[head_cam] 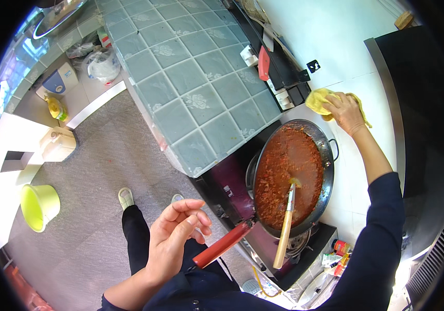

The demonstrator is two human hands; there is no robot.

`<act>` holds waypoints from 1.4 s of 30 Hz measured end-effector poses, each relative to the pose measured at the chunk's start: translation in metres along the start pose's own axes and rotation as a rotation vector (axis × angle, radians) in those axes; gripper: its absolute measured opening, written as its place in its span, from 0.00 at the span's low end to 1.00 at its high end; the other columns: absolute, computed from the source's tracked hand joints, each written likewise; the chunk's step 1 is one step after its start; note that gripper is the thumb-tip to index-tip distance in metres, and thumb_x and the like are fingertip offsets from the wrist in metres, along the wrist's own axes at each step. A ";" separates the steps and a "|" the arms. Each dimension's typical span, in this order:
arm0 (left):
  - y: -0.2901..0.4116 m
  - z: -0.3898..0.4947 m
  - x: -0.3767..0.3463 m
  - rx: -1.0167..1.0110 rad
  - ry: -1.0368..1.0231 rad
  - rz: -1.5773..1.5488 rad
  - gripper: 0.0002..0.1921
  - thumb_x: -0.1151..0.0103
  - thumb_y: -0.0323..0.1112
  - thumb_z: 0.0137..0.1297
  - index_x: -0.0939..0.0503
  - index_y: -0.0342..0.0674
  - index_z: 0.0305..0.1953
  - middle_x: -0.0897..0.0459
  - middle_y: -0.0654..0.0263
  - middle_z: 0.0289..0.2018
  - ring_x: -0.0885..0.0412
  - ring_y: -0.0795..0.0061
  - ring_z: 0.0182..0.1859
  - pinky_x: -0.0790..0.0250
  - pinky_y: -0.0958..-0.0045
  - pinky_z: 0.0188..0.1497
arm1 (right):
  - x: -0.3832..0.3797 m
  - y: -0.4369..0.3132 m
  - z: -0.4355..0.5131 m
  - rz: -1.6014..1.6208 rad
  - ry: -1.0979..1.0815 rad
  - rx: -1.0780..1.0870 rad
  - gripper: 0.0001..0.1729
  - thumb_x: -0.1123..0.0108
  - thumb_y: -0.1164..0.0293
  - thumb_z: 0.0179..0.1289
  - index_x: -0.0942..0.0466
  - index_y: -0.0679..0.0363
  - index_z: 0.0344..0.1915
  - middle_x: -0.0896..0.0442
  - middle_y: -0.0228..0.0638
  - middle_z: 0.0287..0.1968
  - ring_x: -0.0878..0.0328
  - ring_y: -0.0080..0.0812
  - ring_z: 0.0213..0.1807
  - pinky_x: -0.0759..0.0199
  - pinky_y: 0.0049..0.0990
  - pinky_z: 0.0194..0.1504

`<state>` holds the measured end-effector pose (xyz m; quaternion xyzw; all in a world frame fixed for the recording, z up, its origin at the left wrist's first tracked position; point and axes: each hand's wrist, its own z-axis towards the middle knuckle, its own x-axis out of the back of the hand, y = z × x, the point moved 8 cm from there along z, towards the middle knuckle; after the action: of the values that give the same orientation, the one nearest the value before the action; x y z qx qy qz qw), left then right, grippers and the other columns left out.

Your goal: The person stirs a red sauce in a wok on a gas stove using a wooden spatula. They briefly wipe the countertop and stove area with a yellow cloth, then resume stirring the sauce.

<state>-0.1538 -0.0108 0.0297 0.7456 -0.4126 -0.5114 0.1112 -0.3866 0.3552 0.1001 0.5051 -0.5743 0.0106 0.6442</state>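
My right hand (347, 112) grips a yellow cloth (319, 100) and presses it against the white tiled wall (344, 167) behind the stove. Below that arm sits a black wok (328, 186) on a gas stove, filled with a chunky red sauce (290, 163). A utensil with a wooden handle (283, 241) leans in the wok, its working end sunk in the sauce. My left hand (175, 237) is raised in front of my body with loosely bent fingers and nothing in them. Close beside it is the wok's red handle (224, 244).
A tiled counter (190, 85) adjoins the stove (231, 186). By the wall lie a black rack (280, 58) and a red-handled knife (263, 64). The range hood (424, 116) overhangs at right. Seasoning packets (336, 260) stand beyond the stove. A green bucket (40, 206) stands on the floor.
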 end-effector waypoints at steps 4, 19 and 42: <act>0.026 0.000 0.025 0.000 -0.017 -0.009 0.12 0.55 0.29 0.67 0.31 0.33 0.49 0.24 0.62 0.34 0.25 0.77 0.35 0.32 0.80 0.33 | 0.095 -0.078 0.059 0.301 0.191 -0.055 0.20 0.38 0.74 0.46 0.21 0.46 0.43 0.24 0.27 0.51 0.30 0.33 0.54 0.34 0.32 0.53; 0.179 0.014 0.153 -0.036 0.010 0.044 0.12 0.55 0.28 0.66 0.31 0.33 0.49 0.23 0.62 0.33 0.25 0.79 0.31 0.32 0.83 0.30 | 0.031 -0.332 0.108 0.764 -0.011 -1.504 0.29 0.52 0.61 0.62 0.42 0.47 0.64 0.48 0.40 0.67 0.57 0.48 0.69 0.57 0.47 0.65; 0.216 0.259 0.105 0.329 -0.094 0.414 0.10 0.52 0.30 0.65 0.29 0.39 0.47 0.22 0.68 0.32 0.23 0.80 0.31 0.33 0.83 0.29 | -0.107 -0.163 0.133 0.497 -0.151 -1.990 0.28 0.47 0.65 0.55 0.34 0.55 0.58 0.39 0.43 0.62 0.49 0.50 0.66 0.54 0.51 0.62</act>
<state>-0.4691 -0.1583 -0.0312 0.6288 -0.6385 -0.4380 0.0716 -0.4231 0.2476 -0.1067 -0.3914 -0.4504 -0.3689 0.7127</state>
